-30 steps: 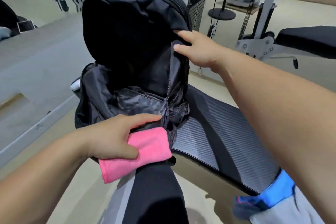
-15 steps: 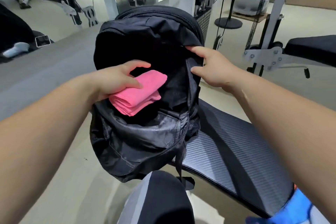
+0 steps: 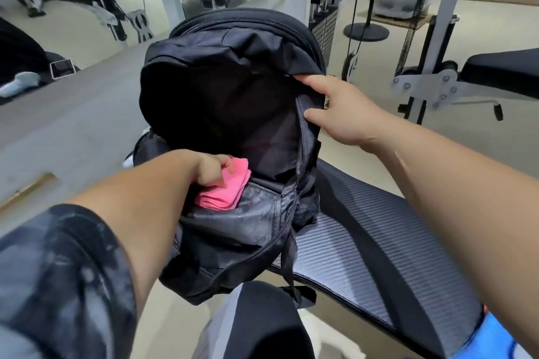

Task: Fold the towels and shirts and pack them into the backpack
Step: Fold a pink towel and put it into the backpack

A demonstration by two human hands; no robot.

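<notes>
Left hand [image 3: 212, 169]: the fingers are curled down over a folded pink towel [image 3: 226, 198] and grip it from above. A dark patterned sleeve [image 3: 61, 277] covers the upper arm at the lower left edge of the view.

Pink towel: folded into a compact stack whose layered edges face the camera. It lies directly under the left hand's fingers, in the lower left part of the main opening of the backpack [image 3: 250, 230], just behind the front panel. Its far end is hidden inside the compartment.

Backpack: black, upright on the bench [image 3: 370, 245], with the main compartment unzipped and gaping toward the camera.

Right hand [image 3: 339, 114]: it grasps the right rim of the opening. The forefinger lies along the top flap and the thumb presses on the zip edge below it. The other fingers are hidden behind the bag wall. This hand is well apart from the towel, on the opposite side of the opening.

A blue cloth [image 3: 495, 338] lies on the bench at the lower right corner.
</notes>
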